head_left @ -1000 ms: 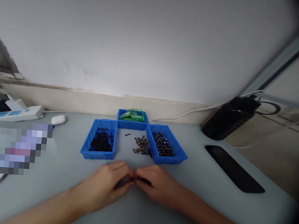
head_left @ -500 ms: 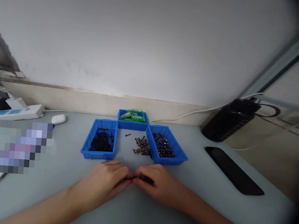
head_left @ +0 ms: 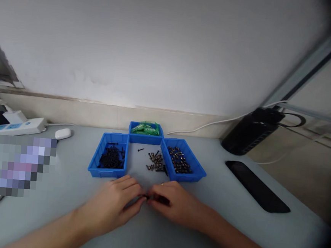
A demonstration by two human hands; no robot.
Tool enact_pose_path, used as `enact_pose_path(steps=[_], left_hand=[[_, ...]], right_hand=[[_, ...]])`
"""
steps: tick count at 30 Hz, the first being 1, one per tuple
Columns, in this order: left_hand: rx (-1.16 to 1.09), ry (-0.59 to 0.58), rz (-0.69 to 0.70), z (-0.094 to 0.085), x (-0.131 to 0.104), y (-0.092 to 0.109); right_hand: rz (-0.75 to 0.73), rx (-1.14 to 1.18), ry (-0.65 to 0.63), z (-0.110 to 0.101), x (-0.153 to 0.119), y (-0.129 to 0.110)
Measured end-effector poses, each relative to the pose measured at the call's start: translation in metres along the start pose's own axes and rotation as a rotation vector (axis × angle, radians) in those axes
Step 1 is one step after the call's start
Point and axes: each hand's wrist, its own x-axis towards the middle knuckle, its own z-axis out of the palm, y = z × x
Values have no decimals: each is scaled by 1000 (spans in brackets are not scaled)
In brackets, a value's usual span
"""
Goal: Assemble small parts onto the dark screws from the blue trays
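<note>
A small dark part pinched between left hand and right hand is too small to identify; forearms cut off at the near edge.

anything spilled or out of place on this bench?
Yes: a loose pile of screws lies on the bare table between the left bin and right bin, with one stray black screw apart from it.

Both forearms are bare, sleeveless; the right hand wears 1 thin ring.
</note>
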Motion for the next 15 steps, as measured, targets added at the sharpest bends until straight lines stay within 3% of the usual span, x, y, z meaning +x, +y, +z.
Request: enact_pose_path(steps=[5, 9, 15], left_hand=[[26, -31, 95, -1, 1, 4], [74, -28, 38, -2, 3, 3], [122, -68, -24, 3, 3, -6]], right_hand=[[-78, -45, -31, 5, 0, 1], [-82, -49, -24, 2, 0, 2], [-17, -22, 86, -3, -1, 2]])
